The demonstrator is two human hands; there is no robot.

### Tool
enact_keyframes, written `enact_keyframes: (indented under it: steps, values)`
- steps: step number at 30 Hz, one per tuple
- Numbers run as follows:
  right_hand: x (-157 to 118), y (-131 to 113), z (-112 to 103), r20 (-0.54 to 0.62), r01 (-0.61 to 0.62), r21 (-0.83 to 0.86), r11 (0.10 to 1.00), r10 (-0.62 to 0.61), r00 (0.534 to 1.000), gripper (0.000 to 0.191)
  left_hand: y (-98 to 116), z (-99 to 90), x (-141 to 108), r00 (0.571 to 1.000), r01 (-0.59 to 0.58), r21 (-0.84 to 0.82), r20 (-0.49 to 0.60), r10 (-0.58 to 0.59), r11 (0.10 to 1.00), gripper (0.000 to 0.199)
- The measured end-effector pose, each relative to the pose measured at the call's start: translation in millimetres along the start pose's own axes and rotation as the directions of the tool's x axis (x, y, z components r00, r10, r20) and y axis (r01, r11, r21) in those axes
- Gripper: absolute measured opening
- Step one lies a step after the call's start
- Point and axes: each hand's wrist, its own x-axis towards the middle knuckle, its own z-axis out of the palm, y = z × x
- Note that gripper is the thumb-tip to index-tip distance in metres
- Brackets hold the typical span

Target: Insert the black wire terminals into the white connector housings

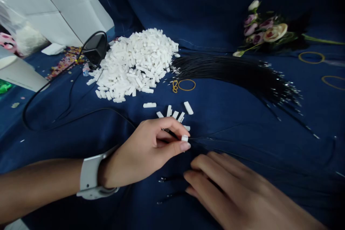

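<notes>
Between the thumb and forefinger of my left hand [151, 147] is a small white plastic piece [184, 138], with thin dark wire running from it to the right. My right hand [229, 187], slightly blurred, is lower right of it, fingers bent and close together over dark cords; whether it grips one is hidden. Metal-tipped cord ends [161, 179] stick out left of its fingertips. Several loose white pieces [188, 107] lie just beyond my left hand. Farther back is a large heap of white pieces [137, 61], beside a thick bundle of black cords [229, 68].
Artificial flowers [265, 32] lie at the back right. Yellow rubber bands [186, 85] are near the heap. At the left are a white cup [21, 73], a black device [95, 50] and a looping black cable [23, 115]. Dark blue cloth [81, 136] covers the surface.
</notes>
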Motion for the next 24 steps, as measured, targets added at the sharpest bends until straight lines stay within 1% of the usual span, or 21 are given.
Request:
enact_keyframes:
  steps: [2, 4, 6, 9, 13, 16, 19, 22, 24]
  values:
    - [4.7, -6.2, 7.8, -0.008, -0.033, 0.070, 0.997, 0.033, 0.999, 0.044, 0.2, 0.3, -0.2, 1.000, -0.004, 0.032, 0.006, 0.004, 0.999, 0.006]
    - [4.9, -4.9, 12.4, -0.009, -0.061, 0.132, 0.989, 0.063, 0.998, 0.047, 0.3, 0.6, -0.4, 1.000, 0.005, 0.044, 0.006, -0.005, 0.999, 0.006]
    - [4.2, -0.2, 12.3, -0.002, -0.075, 0.168, 0.983, 0.077, 0.997, 0.045, 0.5, 0.8, -0.3, 1.000, 0.009, 0.045, 0.000, -0.009, 0.999, 0.007]
    - [5.4, 7.0, 5.1, 0.031, -0.119, 0.210, 0.970, 0.115, 0.993, 0.037, 1.2, 0.7, 1.0, 1.000, 0.001, 0.034, -0.014, -0.001, 0.999, 0.008]
    - [6.5, 13.6, -5.4, 0.003, -0.192, 0.252, 0.948, 0.197, 0.980, 0.029, 3.3, 0.4, 3.4, 1.000, 0.016, 0.002, -0.027, -0.016, 1.000, 0.010]
    - [1.3, 18.2, -9.0, -0.002, -0.270, 0.240, 0.933, 0.278, 0.961, 0.024, 5.6, 0.0, 3.3, 0.999, 0.039, -0.022, -0.028, -0.040, 0.999, 0.010]
    - [-7.8, 23.5, -9.6, -0.017, -0.340, 0.180, 0.923, 0.348, 0.937, 0.019, 7.2, -0.5, 2.0, 0.999, 0.045, -0.045, -0.026, -0.046, 0.998, 0.010]
    - [-14.4, 28.1, -8.2, -0.027, -0.369, 0.109, 0.923, 0.373, 0.927, 0.018, 7.6, -0.7, 1.3, 0.999, 0.042, -0.055, -0.030, -0.043, 0.998, 0.010]
    - [-15.5, 29.7, -7.0, -0.022, -0.370, 0.081, 0.926, 0.372, 0.928, 0.014, 7.5, -0.6, 1.7, 0.998, 0.043, -0.053, -0.033, -0.045, 0.998, 0.009]
